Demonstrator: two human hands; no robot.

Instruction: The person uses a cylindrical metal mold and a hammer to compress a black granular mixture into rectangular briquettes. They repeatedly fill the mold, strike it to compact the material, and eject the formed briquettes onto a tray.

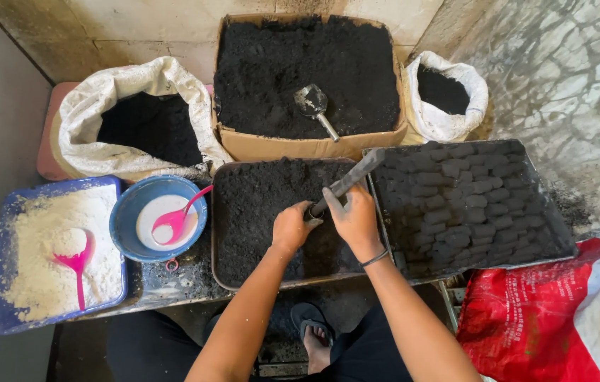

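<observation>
My left hand (291, 225) and my right hand (354, 214) both grip a grey metal tube (348, 181) held slanted over a metal tray of black powder (257, 198); its lower end is at my left fist. To the right lies a dark tray (558, 233) packed with rows of black pressed briquettes (466, 198). My left fist is closed around the tube's bottom end, my right hand wraps the shaft just above it.
A cardboard box of black powder (307, 148) holds a metal scoop (314, 106). White sacks (123, 92) (456, 88) of black powder flank it. A blue tray of white powder (3, 212) with a pink spoon (77, 265), a blue bowl (127, 212), and a red bag (555, 311) are near.
</observation>
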